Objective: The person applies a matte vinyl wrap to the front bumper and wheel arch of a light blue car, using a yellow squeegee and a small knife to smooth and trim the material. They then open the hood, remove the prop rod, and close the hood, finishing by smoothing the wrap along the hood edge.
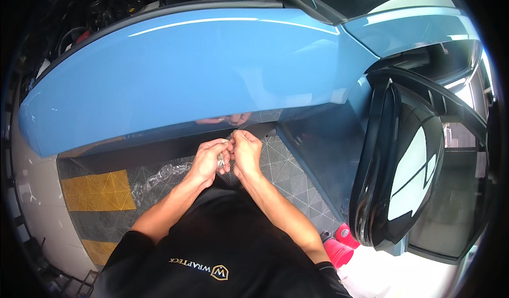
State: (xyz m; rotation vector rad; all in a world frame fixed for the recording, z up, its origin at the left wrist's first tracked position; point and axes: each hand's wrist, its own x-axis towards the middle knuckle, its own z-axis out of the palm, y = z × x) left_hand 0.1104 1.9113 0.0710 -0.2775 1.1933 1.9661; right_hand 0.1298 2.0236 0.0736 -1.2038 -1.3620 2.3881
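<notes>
In front of me stretches the blue fender (212,65) of a car. Just below its lower edge my two hands meet. My left hand (212,157) is closed, with a crumpled bit of clear film (221,161) showing between its fingers. Close against it, my right hand (246,149) has its fingers pinched together near the fender's edge; the film appears to run between both hands, though its upper part is partly hidden by the fingers. A longer crumpled strip of clear film (164,174) trails to the left of my left forearm, above the floor.
An open car door (328,144) stands to the right, with a black side mirror (408,165) jutting toward me. Pink-red cups or buckets (338,251) are at the lower right. Grey grid flooring with yellow panels (98,191) lies below. The engine bay (101,12) is exposed at the upper left.
</notes>
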